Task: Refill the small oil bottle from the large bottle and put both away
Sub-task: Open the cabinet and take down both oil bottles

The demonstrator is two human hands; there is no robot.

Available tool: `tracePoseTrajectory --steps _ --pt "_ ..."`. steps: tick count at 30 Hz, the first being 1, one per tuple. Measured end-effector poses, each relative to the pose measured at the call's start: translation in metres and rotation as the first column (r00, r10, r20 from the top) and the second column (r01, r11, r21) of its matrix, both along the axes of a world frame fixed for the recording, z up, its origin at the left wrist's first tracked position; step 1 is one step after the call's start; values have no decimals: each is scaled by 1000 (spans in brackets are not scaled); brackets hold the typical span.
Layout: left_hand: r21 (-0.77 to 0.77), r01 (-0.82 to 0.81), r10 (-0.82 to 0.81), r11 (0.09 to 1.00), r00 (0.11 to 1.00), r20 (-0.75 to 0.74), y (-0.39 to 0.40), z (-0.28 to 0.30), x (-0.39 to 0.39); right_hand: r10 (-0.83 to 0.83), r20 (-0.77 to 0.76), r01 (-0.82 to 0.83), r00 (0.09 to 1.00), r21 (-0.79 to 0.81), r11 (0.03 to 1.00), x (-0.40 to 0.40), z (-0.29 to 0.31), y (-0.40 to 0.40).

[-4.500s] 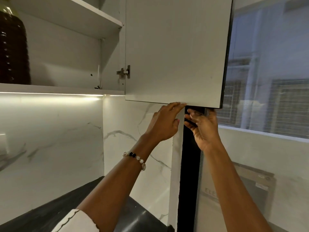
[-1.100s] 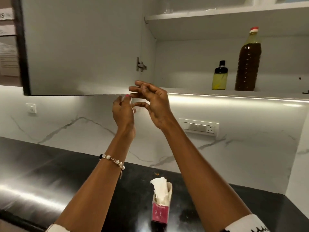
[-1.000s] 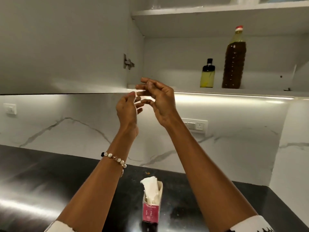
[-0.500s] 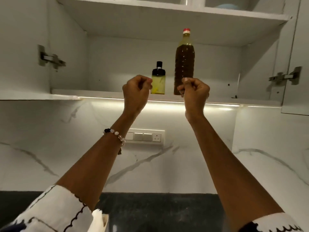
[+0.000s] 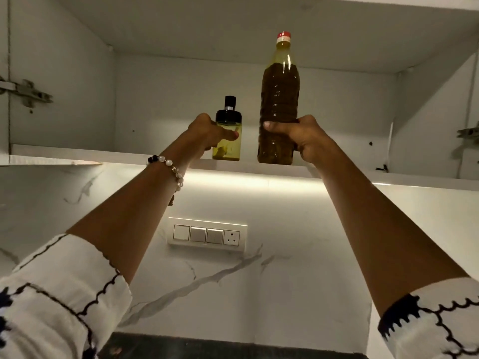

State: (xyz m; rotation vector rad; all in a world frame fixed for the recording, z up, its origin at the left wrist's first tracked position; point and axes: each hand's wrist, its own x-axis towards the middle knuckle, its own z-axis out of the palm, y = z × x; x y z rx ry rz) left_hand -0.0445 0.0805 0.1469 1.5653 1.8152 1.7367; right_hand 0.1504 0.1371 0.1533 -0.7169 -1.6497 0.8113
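Both arms up into open wall cabinet, one bottle per hand. Left hand (image 5: pixel 207 134) wrapped round small bottle (image 5: pixel 228 141), thumb across front of glass, fingers behind; grip low on body, under black cap, probably for control on way down. Right hand (image 5: pixel 298 137) curled round large bottle (image 5: pixel 278 112) at lower-middle of body, fingers across front, thumb side hidden; low hold likely chosen because tall and nearly full of dark oil, so heavy. Both bottles upright, bases at shelf (image 5: pixel 77 152) level, near front edge, just beside each other, not touching; lifted or resting there, cannot tell. Small bottle shows only pale yellow oil low down, hence refill. Red cap on large bottle in place, black cap on small one too. Judged step: taking both off shelf, very start of task; pouring and putting away not yet done. Next move needs straight pull forward then down, clear of shelf lip. Risk: tall bottle tipping, slick glass slipping in one-handed hold. Switch panel (image 5: pixel 207 234) on marble wall below, dark surface (image 5: pixel 233 351) at bottom edge
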Motion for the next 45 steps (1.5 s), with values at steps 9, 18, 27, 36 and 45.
tracePoseTrajectory --steps 9,18,27,36,45 --pt "-10 49 -48 999 996 81 8 -3 7 -13 -108 17 994 41 999 -17 5 16" --pt "161 139 -157 977 982 108 -25 -6 14 -80 -135 97 988 125 987 -9 8 -28" --pt "179 317 -338 931 936 99 -99 -33 -2 -37 -145 67 989 210 975 10 -19 -127" --pt "105 417 -430 903 874 226 -143 -153 3 -112 -126 128 986 125 984 20 -133 -169" --pt "-67 478 -428 876 832 354 -148 -304 28 -243 3 243 970 -82 967 38 -304 -159"
